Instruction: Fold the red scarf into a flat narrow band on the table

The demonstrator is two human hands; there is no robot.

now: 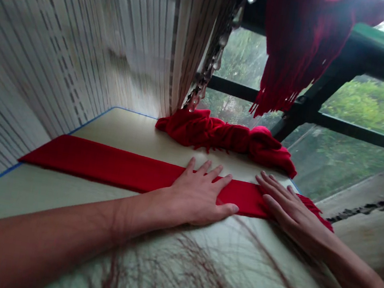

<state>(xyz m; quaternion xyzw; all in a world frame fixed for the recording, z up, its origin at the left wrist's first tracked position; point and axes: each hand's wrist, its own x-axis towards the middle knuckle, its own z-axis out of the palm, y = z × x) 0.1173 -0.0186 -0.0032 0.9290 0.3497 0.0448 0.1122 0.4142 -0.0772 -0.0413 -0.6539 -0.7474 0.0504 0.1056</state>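
Note:
A red scarf [112, 167], folded into a long flat strip, lies across the pale table and hangs its fringe over the right edge. My left hand [201, 191] rests flat on the middle of it with the fingers spread. Nearer the fringed end, my right hand [284, 203] lies on the scarf, its fingers stretched out and close together. Neither hand grips the cloth. Strands of dark hair hang across the lower part of the view, in front of the table.
The pale table [78, 204] has a blue edge. Behind the strip lies a crumpled red scarf [222, 136]. Another fringed red cloth [300, 49] hangs at the window [366, 112]. A string curtain [86, 27] borders the left side, with a strand of clear beads [221, 47] beside it.

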